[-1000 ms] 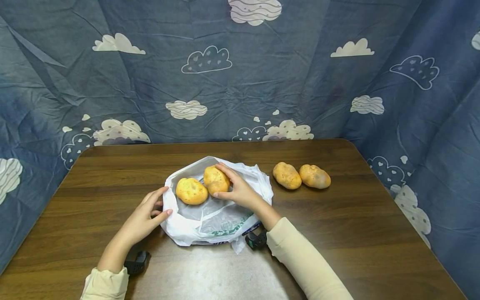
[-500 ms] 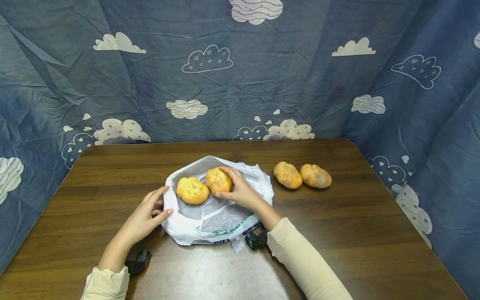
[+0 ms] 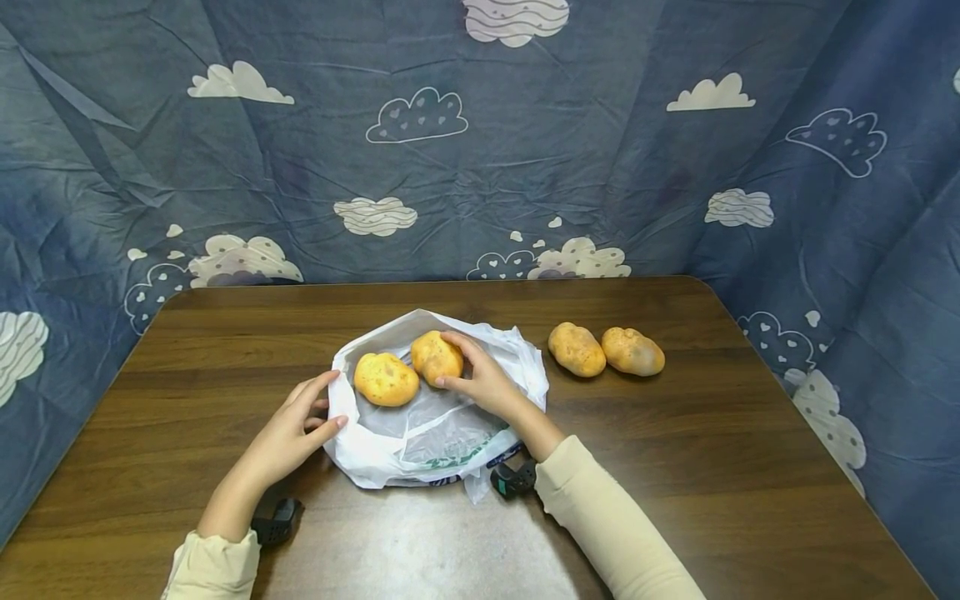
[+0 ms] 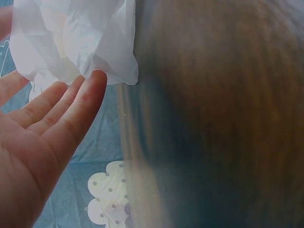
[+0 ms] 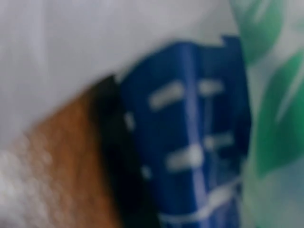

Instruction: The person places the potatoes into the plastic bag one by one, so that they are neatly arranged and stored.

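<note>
Fingers and thumb of your right hand curl round the right side of a knobbly yellow-brown potato near the middle of the frame, within the mouth of a crumpled white plastic bag with green print. That side grip probably suits its rounded shape and avoids its neighbour; you cannot tell here whether it rests on the plastic or is lifted. Just to its left, a smooth, rounded yellow potato lies in the same bag, likely cradled by the sagging plastic.

Your left hand, left of centre, touches the bag's left rim, its fingers loosely extended and apart from the thumb. You seem to be steadying that edge so the mouth gapes wide for your other hand. Your right wrist view is blurred and does not show the fingers.

Right of the bag, an oblong yellow-brown potato and a grey-ended oblong potato lie side by side on the dark brown wood-grain worktop, probably set there for your right hand's easy reach.
</note>
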Demonstrator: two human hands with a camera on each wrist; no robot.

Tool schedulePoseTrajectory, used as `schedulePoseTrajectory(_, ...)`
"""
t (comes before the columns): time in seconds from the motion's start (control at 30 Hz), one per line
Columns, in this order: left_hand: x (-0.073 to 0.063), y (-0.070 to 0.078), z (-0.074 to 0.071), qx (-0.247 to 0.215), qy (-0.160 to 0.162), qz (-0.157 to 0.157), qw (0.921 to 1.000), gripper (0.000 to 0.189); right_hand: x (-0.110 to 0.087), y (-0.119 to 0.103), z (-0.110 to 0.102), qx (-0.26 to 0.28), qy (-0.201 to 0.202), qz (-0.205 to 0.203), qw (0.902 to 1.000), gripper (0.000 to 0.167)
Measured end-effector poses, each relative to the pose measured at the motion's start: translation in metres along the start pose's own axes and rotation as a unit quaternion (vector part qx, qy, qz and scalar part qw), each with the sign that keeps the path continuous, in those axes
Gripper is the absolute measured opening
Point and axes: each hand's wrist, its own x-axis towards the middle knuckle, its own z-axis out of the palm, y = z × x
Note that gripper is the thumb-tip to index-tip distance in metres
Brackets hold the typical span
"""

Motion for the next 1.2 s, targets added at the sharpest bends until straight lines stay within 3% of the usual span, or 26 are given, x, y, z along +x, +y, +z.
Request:
schedulePoseTrajectory(0.07, 0.0, 0.0, 0.0, 0.002, 0.0, 0.001, 1.0, 0.061, 0.0, 0.0, 0.0, -0.001, 0.002, 0.003, 1.0, 0.061)
schedulePoseTrajectory(0.17, 0.0, 0.016, -0.003, 0.004, 0.0, 0.0, 1.0, 0.059, 0.0, -0.002, -0.001, -0.004, 0.003, 0.005, 1.0, 0.06)
schedulePoseTrajectory(0.27, 0.0, 0.018, -0.003, 0.006, 0.001, 0.0, 1.0, 0.059, -0.001, -0.005, 0.0, -0.015, 0.008, -0.007, 0.9998, 0.058)
schedulePoseTrajectory(0.4, 0.0, 0.001, 0.0, 0.004, 0.003, 0.001, 1.0, 0.061, -0.003, -0.01, 0.0, -0.03, 0.017, -0.023, 0.9991, 0.057)
schedulePoseTrajectory(0.5, 0.001, -0.002, 0.001, 0.003, 0.003, 0.003, 1.0, 0.06, -0.006, -0.013, -0.001, -0.045, 0.023, -0.023, 0.9985, 0.059)
schedulePoseTrajectory(0.73, 0.0, 0.0, 0.001, 0.005, 0.006, 0.006, 1.0, 0.06, -0.006, 0.015, -0.003, -0.081, 0.035, -0.048, 0.9949, 0.067)
schedulePoseTrajectory(1.2, 0.001, 0.002, 0.0, -0.006, 0.004, 0.003, 1.0, 0.061, -0.022, 0.014, -0.017, -0.116, 0.074, -0.089, 0.9865, 0.068)
